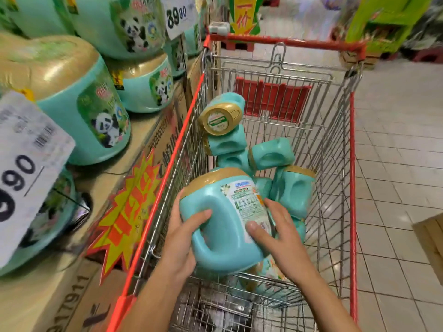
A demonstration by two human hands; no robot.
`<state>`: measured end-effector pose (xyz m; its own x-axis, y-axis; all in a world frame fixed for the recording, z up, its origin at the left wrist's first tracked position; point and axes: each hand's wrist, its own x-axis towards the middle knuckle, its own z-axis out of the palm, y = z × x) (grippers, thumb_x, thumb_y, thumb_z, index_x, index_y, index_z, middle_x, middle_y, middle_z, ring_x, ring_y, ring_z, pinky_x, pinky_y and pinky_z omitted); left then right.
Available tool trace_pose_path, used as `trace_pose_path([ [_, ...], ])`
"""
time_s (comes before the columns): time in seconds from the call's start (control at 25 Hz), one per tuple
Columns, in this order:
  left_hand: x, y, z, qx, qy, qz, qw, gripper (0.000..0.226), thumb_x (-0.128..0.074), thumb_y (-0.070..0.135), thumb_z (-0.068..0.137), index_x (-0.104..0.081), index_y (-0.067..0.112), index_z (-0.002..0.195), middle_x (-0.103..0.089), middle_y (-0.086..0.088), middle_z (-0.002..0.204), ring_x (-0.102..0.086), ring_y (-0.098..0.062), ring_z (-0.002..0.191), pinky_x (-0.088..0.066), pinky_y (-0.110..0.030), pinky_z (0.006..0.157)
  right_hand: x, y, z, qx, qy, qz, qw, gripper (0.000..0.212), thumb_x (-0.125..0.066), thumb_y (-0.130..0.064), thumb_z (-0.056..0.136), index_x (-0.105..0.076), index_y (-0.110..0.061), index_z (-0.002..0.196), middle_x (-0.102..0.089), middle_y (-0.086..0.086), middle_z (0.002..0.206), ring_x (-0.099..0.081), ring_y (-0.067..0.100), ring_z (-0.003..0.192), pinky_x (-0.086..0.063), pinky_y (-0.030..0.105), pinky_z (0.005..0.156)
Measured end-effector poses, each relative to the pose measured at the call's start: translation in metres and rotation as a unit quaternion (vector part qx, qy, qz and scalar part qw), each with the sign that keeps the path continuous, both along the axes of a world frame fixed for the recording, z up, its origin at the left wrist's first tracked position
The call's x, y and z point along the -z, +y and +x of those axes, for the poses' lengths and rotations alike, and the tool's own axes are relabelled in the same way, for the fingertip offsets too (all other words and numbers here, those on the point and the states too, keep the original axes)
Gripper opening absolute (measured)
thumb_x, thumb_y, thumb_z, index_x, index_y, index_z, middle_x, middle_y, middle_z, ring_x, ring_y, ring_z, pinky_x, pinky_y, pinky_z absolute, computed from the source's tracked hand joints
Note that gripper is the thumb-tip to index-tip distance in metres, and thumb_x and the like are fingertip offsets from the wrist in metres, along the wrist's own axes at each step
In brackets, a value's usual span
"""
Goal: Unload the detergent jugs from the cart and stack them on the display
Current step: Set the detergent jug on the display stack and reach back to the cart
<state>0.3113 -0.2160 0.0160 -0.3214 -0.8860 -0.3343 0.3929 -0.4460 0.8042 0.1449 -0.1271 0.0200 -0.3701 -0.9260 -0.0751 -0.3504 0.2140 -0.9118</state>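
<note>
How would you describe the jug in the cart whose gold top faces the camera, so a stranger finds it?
Start at the wire cart with red edges. Inside it, look at the pile of turquoise jugs against the left wall. The jug on top shows its round gold top with a white label; its neighbours show mainly turquoise sides and handles.

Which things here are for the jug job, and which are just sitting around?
For the job: held jug, left hand, right hand, jugs left in the cart, cart, display jugs, display boxes.
Just around: price signs, starburst sticker, green stand, wooden crate.
</note>
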Motion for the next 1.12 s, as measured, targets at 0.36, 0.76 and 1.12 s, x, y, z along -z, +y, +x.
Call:
trace_pose_path([
  [0.36, -0.036, 0.022, 0.011, 0.066, -0.078, -0.168, 0.980, 0.074, -0.075, 0.041, 0.067, -0.048, 0.048, 0.135, -0.061, 0.019, 0.130, -0.058, 0.000, 0.118, -0.049, -0.025, 0.092, -0.009, 0.000, 0.018, 0.029, -0.219, -0.062, 0.973, 0.085, -0.082, -0.039, 0.046, -0.055, -0.023, 0.125, -0.069, -0.004, 0.115, -0.066, 0.008, 0.101, -0.054, 0.024, 0.080],
  [0.76, -0.011, 0.022, 0.014, 0.157, 0.054, -0.007, 0.986, 0.127, -0.098, 0.043, 0.030, -0.043, 0.025, 0.143, -0.062, -0.003, 0.134, -0.057, -0.022, 0.124, -0.039, -0.047, 0.109, -0.019, 0.011, 0.015, 0.017, -0.400, -0.052, 0.915, 0.025, -0.069, -0.012, 0.077, -0.075, -0.019, 0.100, -0.074, 0.002, 0.096, -0.069, 0.014, 0.085, -0.055, 0.023, 0.066],
  [1.12, -0.028, 0.030, 0.051, 0.018, -0.050, -0.061, 0.997, 0.064, -0.080, 0.049, 0.070, -0.057, 0.036, 0.128, -0.075, 0.006, 0.108, -0.072, -0.014, 0.097, -0.058, -0.022, 0.065, -0.047, 0.018, 0.032, 0.056, -0.342, -0.052, 0.937, 0.045, -0.080, -0.019, 0.069, -0.065, -0.015, 0.111, -0.072, 0.009, 0.104, -0.067, 0.027, 0.091, -0.054, 0.041, 0.080],
])
